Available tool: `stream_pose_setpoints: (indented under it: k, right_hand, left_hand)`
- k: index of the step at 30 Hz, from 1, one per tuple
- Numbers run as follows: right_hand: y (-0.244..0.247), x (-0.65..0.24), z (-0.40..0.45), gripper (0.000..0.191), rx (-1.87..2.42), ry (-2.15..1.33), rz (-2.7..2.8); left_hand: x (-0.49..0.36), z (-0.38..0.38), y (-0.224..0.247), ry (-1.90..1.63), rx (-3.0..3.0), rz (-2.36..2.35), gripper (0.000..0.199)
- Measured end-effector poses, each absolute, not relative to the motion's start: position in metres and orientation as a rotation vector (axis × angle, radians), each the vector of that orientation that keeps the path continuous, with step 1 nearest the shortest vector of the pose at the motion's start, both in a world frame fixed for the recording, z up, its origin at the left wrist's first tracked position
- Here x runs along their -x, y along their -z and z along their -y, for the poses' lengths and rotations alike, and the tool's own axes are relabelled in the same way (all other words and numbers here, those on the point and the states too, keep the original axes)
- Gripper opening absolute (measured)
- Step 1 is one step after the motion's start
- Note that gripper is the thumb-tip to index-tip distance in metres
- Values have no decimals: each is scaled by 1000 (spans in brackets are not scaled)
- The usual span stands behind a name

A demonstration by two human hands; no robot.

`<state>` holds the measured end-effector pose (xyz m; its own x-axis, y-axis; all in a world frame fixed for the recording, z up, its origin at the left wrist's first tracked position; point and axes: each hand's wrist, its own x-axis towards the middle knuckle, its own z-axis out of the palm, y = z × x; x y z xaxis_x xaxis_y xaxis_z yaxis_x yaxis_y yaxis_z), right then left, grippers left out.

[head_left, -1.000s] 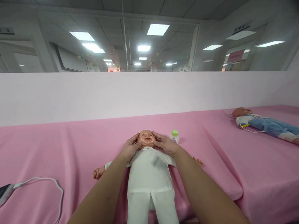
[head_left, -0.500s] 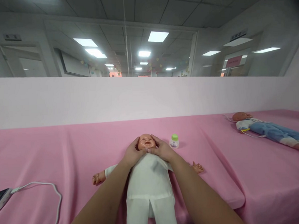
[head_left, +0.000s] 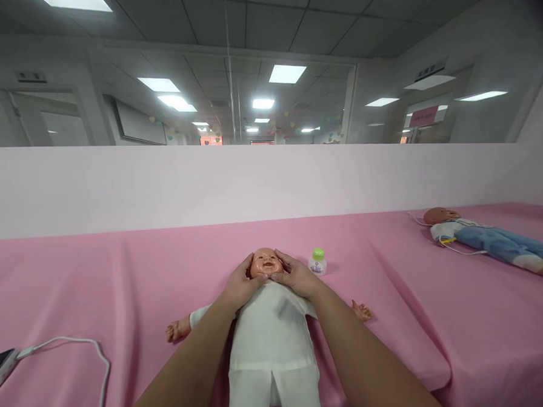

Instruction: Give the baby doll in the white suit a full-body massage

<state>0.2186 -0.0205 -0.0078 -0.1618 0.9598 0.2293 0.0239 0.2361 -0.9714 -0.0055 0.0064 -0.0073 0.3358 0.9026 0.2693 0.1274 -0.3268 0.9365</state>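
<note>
A baby doll (head_left: 271,331) in white clothes lies face up on the pink cloth (head_left: 98,285), its head away from me. My left hand (head_left: 240,284) cups the left side of its head and my right hand (head_left: 295,277) cups the right side. Both thumbs meet under the doll's chin. The doll's face (head_left: 265,264) shows between my fingers. A small white bottle with a green cap (head_left: 317,262) stands just right of my right hand.
A second doll in blue trousers (head_left: 492,240) lies at the far right with a white cord by it. A phone-like device (head_left: 0,368) with a white cable (head_left: 79,359) lies at the left edge. A low pink wall (head_left: 252,180) backs the surface.
My thumbs have slid from the doll's cheeks down to its chin. The view has tilted up slightly, so everything sits lower in the frame.
</note>
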Motion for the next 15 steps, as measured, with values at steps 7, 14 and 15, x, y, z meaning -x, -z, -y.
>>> stream_pose_setpoints:
  k: [7, 14, 15]
  right_hand:
    - [2, -228, 25, 93, 888, -1264, 1469]
    - [1, -225, 25, 84, 826, -1332, 1406]
    - [2, -225, 24, 83, 836, -1308, 1414]
  left_hand:
    - [11, -19, 16, -1102, -1589, -776, 95]
    - [10, -8, 4, -1107, -1523, -712, 75]
    - [10, -5, 1, -1100, -1542, -732, 74]
